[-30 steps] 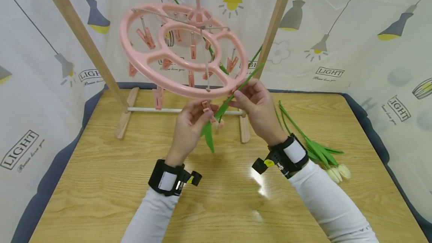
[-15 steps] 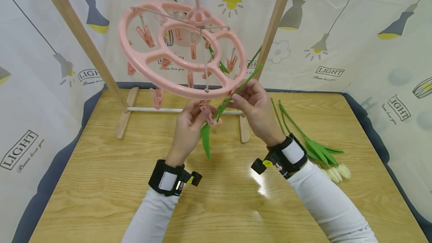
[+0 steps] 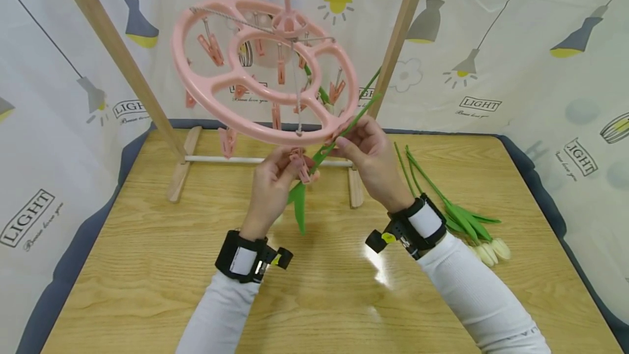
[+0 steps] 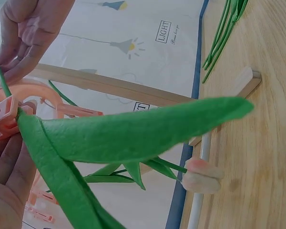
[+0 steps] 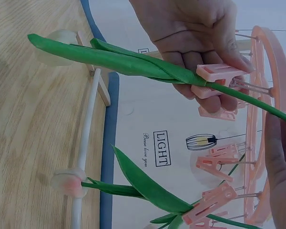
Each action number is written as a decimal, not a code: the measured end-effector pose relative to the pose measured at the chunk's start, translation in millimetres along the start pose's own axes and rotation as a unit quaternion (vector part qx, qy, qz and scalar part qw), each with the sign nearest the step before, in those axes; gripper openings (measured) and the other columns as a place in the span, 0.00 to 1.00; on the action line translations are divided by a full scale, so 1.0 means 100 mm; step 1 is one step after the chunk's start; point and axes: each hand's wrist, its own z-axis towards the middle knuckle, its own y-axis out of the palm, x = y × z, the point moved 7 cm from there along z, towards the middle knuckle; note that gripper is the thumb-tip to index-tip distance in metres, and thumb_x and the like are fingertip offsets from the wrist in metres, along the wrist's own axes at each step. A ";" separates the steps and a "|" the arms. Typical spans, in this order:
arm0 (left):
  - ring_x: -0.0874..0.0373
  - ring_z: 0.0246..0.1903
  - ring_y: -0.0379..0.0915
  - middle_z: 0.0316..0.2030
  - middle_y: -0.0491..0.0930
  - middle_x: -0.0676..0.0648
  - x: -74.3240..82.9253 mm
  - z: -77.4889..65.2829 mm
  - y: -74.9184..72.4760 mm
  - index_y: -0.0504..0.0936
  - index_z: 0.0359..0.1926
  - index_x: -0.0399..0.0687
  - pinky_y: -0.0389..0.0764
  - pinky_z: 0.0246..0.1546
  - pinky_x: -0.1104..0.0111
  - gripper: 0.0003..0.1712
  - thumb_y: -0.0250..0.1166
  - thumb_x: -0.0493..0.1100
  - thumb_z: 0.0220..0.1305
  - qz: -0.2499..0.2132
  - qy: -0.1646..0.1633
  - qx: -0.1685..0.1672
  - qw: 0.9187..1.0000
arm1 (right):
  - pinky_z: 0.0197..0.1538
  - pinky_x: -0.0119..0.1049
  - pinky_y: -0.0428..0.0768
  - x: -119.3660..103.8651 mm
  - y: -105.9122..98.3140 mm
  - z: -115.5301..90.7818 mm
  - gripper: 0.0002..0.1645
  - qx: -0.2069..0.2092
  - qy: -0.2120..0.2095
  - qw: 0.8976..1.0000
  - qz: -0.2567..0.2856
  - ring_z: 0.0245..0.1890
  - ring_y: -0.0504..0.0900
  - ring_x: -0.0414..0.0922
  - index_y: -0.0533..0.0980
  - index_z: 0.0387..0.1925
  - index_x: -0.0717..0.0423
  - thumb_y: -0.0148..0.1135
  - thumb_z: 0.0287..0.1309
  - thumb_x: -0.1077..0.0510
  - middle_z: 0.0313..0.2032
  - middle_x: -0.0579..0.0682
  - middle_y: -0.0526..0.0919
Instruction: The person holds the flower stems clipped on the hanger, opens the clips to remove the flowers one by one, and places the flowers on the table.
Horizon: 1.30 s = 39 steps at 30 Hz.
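My left hand (image 3: 272,182) pinches a pink clothespin (image 5: 221,74) hanging from the near rim of a pink round drying hanger (image 3: 196,78). A tulip stem (image 5: 248,98) lies at the clothespin's jaws; whether they are clamped on it I cannot tell. My right hand (image 3: 371,157) holds that stem between thumb and fingers, higher up and close to the rim. The tulip's green leaves (image 4: 128,133) point downward below the clothespin. In the right wrist view its pale flower head (image 5: 57,47) is partly hidden behind a leaf.
Another tulip with a pinkish head (image 5: 69,182) hangs from a clothespin farther back. Several white tulips (image 3: 486,253) lie on the table (image 3: 314,288) at the right. Wooden posts (image 3: 400,31) and a white bar (image 3: 226,160) frame the hanger. Other clothespins (image 3: 227,142) dangle around it.
The clothespin in my left hand has tilted and come down against the stem. The tulip has shifted slightly down and left, its leaves hanging lower. Both hands stay nearly in place.
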 end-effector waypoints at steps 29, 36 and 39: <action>0.67 0.23 0.79 0.30 0.84 0.31 0.06 0.02 -0.09 0.82 0.43 0.29 0.82 0.26 0.73 0.10 0.58 0.33 0.70 0.048 0.044 0.049 0.997 | 0.46 0.37 0.86 -0.02 -0.01 0.02 0.14 -0.005 -0.009 1.000 -0.016 0.41 0.82 0.41 0.71 0.47 0.55 0.53 0.66 0.73 0.40 0.46 0.81; 0.66 0.29 0.79 0.35 0.81 0.29 -0.01 0.01 -0.04 0.74 0.55 0.29 0.85 0.35 0.70 0.14 0.51 0.34 0.75 0.001 -0.002 -0.015 1.000 | 0.44 0.35 0.86 -0.04 -0.05 0.01 0.17 0.008 -0.010 1.000 -0.026 0.39 0.82 0.40 0.71 0.46 0.53 0.50 0.65 0.76 0.39 0.45 0.81; 0.64 0.30 0.78 0.36 0.80 0.34 -0.02 0.01 -0.03 0.72 0.57 0.30 0.85 0.37 0.70 0.16 0.48 0.37 0.77 -0.014 -0.011 -0.025 1.000 | 0.43 0.34 0.86 -0.06 -0.07 0.02 0.18 0.010 -0.019 0.999 -0.027 0.38 0.83 0.40 0.72 0.45 0.53 0.51 0.64 0.77 0.39 0.46 0.81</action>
